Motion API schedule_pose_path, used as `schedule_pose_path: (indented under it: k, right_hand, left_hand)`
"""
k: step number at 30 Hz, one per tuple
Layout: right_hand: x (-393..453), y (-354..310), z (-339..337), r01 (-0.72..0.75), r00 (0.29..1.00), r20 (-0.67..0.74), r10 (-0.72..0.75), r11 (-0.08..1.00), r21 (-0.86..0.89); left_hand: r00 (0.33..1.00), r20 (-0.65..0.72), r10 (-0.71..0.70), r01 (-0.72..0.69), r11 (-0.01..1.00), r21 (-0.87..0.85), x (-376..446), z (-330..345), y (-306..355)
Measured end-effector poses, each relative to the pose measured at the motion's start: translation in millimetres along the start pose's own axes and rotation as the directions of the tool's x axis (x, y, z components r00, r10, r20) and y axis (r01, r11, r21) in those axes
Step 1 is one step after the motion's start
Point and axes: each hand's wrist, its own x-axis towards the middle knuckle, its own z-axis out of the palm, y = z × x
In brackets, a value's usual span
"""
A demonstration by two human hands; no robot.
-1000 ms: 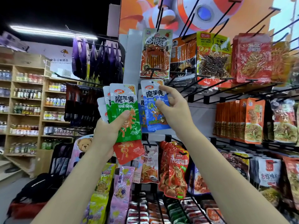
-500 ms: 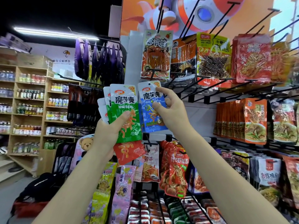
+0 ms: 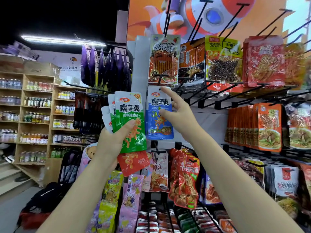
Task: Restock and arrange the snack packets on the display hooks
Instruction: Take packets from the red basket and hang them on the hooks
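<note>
**Blue packet at the hook, a fan of packets waiting in the other hand**

The blue packet (image 3: 159, 113) is a flat, glossy pouch with a pale grey top band, a small red oval logo, bold dark characters and a blue lower half printed with orange strips and a bowl. It has a small punched hole near its top edge, and it hangs upright just left of centre, directly below the tall orange-and-white packet (image 3: 164, 59) at 12 o'clock. Whether the hole is already over a display hook (image 3: 159, 76) cannot be told.

The right hand (image 3: 180, 116) is half open: the index finger is stretched straight up to the packet's top right corner, beside the hole, while the thumb presses the packet's front near its middle. The other fingers are loosely bent behind the pouch edge (their contact is hidden).

The left hand (image 3: 112, 142), at about 9 o'clock from the blue packet, grips a fanned stack. The green packet (image 3: 130, 121) sits in front, same design in green with a yellow corner flash, and the thumb lies across its lower half. Several grey-topped packets peek out behind it to the left, and a red packet (image 3: 133, 161) sticks out below the palm, tilted. The green packet's right edge just overlaps the blue one's left edge.

Further right, at 3 o'clock, a row of orange packets (image 3: 267, 126) hangs on the rack.
</note>
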Motion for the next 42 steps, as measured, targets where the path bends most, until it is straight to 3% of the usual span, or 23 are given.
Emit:
schedule_pose_path:
  k: [9, 17, 20, 21, 23, 25, 27, 31, 34, 37, 42]
  right_hand:
    - [8, 1, -2, 0.013, 0.997, 0.081, -0.014, 1.000, 0.012]
    - [20, 15, -10, -0.155, 0.978, 0.095, 0.184, 0.956, -0.251]
    - [6, 13, -14, -0.008, 0.999, -0.038, -0.016, 0.827, -0.563]
    - [-1, 11, -14, 0.033, 0.992, -0.083, -0.097, 0.822, -0.569]
    - [-14, 6, -10, 0.036, 0.989, -0.120, -0.086, 0.930, -0.365]
    - [-25, -7, -2, -0.028, 0.999, -0.026, 0.026, 0.995, -0.094]
    - [-30, -8, 3, -0.076, 0.996, 0.047, 0.077, 0.997, -0.009]
    - [-26, 3, -9, -0.121, 0.992, -0.022, 0.125, 0.983, 0.135]
    - [-18, 11, -28, -0.150, 0.982, -0.088, 0.169, 0.970, 0.190]
    - [-8, 12, -39, -0.158, 0.964, -0.186, 0.190, 0.973, 0.171]
    - [7, 4, -45, -0.130, 0.940, -0.303, 0.157, 0.986, 0.107]
  left_hand:
    - [1.000, -0.007, -0.006, 0.006, 1.000, 0.003, 3, 3, 0]
    - [0.999, 0.042, 0.021, -0.020, 1.000, -0.024, 8, 9, 2]
    - [0.998, 0.061, 0.011, -0.011, 1.000, -0.007, 9, 9, 1]
    - [0.998, 0.067, -0.001, 0.000, 1.000, 0.011, 8, 10, 2]
    - [0.995, 0.101, -0.017, 0.014, 0.999, 0.033, 5, 14, 2]
    - [0.989, 0.146, -0.018, 0.015, 1.000, 0.027, 2, 21, 2]
    - [0.982, 0.185, -0.034, 0.032, 0.999, 0.013, -3, 31, 4]
    - [0.993, 0.101, -0.068, 0.061, 0.996, 0.071, -4, 38, 3]
    - [0.993, -0.013, -0.115, 0.116, 0.991, 0.072, -3, 39, 2]
    - [0.988, 0.024, -0.155, 0.155, 0.987, -0.028, -3, 42, 6]
    - [0.986, 0.043, -0.161, 0.162, 0.987, -0.009, -2, 55, 10]
